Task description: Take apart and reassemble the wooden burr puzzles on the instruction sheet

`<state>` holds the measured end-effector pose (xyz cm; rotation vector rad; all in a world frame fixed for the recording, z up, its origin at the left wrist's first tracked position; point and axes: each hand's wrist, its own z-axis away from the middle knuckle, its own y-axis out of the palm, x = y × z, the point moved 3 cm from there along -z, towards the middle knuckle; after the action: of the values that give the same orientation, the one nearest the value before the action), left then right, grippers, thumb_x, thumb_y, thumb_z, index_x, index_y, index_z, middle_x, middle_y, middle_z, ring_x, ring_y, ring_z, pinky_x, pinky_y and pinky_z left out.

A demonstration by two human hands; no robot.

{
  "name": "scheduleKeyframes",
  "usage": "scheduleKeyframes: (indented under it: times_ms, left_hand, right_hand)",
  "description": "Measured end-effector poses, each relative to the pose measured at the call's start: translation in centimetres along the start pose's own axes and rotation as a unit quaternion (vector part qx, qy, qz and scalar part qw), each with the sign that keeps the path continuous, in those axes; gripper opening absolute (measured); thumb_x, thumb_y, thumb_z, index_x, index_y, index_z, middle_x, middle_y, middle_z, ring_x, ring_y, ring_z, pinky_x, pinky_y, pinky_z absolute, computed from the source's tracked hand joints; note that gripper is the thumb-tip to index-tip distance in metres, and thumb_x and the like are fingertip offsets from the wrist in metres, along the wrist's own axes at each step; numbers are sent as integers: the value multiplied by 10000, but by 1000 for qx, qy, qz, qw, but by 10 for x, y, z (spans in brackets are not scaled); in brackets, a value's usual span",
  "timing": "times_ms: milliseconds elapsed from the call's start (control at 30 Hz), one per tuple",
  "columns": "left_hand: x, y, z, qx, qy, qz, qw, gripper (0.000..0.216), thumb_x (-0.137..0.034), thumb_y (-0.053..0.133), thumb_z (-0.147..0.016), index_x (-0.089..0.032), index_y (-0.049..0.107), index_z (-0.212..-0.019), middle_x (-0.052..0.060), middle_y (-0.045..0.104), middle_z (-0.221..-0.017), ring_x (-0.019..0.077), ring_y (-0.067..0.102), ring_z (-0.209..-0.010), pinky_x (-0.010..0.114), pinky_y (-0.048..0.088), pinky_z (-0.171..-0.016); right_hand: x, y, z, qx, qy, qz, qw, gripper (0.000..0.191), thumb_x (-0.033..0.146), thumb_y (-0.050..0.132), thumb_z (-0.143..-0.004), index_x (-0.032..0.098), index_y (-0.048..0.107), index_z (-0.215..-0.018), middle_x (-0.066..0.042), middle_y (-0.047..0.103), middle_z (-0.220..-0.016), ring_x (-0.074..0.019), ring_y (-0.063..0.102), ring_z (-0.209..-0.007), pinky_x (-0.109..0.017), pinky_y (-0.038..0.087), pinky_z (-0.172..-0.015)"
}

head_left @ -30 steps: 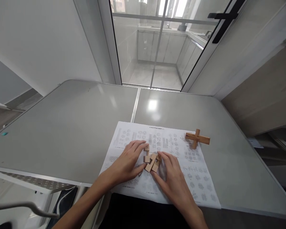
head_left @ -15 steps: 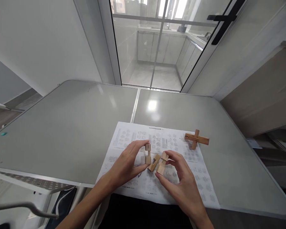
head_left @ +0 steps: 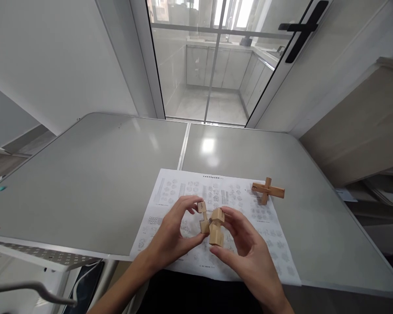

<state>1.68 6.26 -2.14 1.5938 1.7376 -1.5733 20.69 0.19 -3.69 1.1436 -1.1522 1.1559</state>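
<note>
Above the paper (head_left: pixel 277 244), the left hand (head_left: pixel 186 222), part open, pinches one block (head_left: pixel 204 226); the right hand (head_left: pixel 239 231) likewise pinches another block (head_left: pixel 216 236); a cross (head_left: pixel 267 190) lies over the paper's far right corner; the surface (head_left: pixel 98 183) spreads wide to the paper's left.

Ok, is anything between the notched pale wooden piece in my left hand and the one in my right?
Nothing visible. The pale notched wooden piece in your left hand and the pale wooden piece in your right hand look close together; whether they touch is unclear. The brown wooden cross lies farther right.
</note>
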Motion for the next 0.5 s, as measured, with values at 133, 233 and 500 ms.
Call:
scheduleKeyframes:
  times_ms: [133, 233, 500]
  left_hand:
    - [0, 1, 4, 9, -17, 16, 1000, 712, -173, 825, -847, -325, 477, -1449, 62, 647, -1372, 215, 649, -1099, 402, 568, -990]
    - [-2, 4, 5, 18, -15, 24, 999, 753, -201, 853, -843, -352, 458, -1466, 50, 663, -1360, 217, 641, -1125, 396, 554, -1008]
    - [3, 0, 3, 3, -151, 65, 986, 559, -292, 773, -894, -261, 559, -1409, 96, 684, -1318, 256, 659, -1164, 405, 544, -994]
  right_hand:
    - [2, 6, -2, 92, 34, -70, 993, 648, 294, 960, -735, 355, 704, -1327, -25, 443, -1673, -332, 453, -1535, -497, 397, -1272]
    - [0, 13, -2, 149, 80, -95, 981, 705, 272, 974, -712, 359, 689, -1351, -32, 570, -1581, -326, 474, -1522, -501, 420, -1256]
    - [2, 11, -4, 58, 60, 26, 996, 650, 301, 912, -775, 322, 643, -1366, -50, 704, -1379, -310, 649, -1320, -465, 550, -1122]
